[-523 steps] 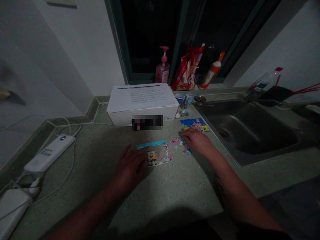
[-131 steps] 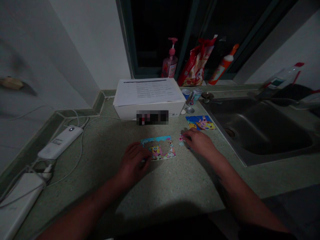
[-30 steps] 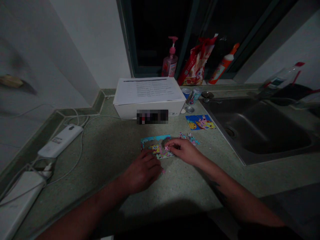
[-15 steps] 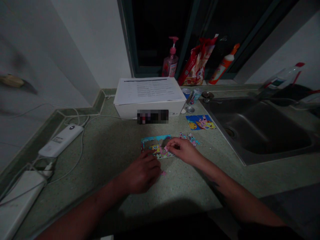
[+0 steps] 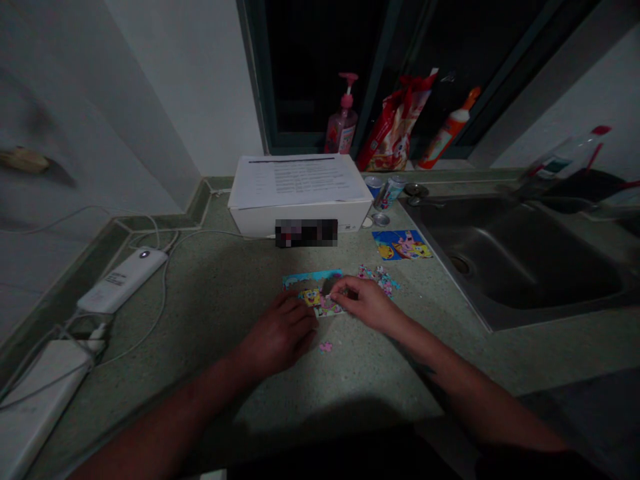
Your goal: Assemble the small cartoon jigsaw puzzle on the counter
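Our right hand (image 5: 367,303) pinched what seemed a tiny jigsaw piece (image 5: 329,295) over the SpongeBob puzzle (image 5: 313,279), our left hand (image 5: 280,337) curled loosely at its edge, so a slip could have dropped it or knocked the loose pink piece (image 5: 325,347) astray

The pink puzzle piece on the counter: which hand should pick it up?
Probably the left hand. It is right beside the pink puzzle piece. The right hand is further away, with its fingertips down on the SpongeBob jigsaw puzzle.
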`<state>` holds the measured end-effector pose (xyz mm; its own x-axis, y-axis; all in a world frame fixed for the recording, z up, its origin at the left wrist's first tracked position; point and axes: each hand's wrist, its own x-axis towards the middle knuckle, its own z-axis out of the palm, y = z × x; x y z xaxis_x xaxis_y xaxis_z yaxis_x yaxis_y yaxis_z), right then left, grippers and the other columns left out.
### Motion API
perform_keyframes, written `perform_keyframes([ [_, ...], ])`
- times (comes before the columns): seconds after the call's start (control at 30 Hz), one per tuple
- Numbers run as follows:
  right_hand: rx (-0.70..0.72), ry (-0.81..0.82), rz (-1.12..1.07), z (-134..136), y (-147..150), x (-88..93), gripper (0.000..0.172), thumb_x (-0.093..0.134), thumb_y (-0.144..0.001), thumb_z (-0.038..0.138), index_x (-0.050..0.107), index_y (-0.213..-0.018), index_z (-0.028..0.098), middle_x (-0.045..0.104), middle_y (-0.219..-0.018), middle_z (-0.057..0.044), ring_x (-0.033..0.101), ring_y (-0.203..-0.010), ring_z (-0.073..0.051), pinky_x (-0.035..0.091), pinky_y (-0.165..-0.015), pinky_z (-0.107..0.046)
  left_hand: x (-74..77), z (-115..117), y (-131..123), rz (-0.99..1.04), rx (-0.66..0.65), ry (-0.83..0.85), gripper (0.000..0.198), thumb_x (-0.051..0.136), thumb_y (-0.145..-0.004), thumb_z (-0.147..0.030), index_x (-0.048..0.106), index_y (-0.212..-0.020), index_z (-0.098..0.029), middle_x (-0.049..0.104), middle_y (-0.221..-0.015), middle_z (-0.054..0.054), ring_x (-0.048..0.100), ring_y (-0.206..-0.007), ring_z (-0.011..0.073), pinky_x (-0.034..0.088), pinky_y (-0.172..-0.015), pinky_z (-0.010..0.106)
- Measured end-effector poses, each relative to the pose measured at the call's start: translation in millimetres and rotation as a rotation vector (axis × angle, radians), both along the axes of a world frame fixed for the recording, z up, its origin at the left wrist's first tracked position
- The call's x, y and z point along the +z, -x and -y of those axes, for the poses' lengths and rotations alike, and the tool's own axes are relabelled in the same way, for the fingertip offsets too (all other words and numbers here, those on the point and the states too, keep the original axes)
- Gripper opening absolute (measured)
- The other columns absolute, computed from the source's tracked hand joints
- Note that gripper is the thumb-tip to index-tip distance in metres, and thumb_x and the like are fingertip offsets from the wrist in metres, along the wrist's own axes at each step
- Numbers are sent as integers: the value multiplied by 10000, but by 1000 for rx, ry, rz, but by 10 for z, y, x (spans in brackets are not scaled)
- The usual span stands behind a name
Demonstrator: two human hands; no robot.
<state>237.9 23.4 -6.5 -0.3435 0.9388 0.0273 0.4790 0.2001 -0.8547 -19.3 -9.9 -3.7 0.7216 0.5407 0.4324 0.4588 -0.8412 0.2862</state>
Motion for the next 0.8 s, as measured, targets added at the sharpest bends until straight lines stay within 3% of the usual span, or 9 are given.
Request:
perform_keyframes([
  [0.5,-19,-11,19,2,32,-44,84,678,-902,171,717,-863,234,734,-834,3,632,-716,-150,473,-682,-292,-44,-7,0,-13,12,33,105,608,-1014,-192,711,-1032,-204,779,-1028,48,674,-1008,245,471,-1117,508],
  [0.8,11,22,-37,11,22,-12,127,666,-942,214,768,-1011,242,770,-927,-13,644,-740,-153,490,-683,-293,-55,-36,11,67,76,-5,132,609,-998,-148,696,-1078,-207,786,-1037,50,712,-982,240,518,-1068,506],
])
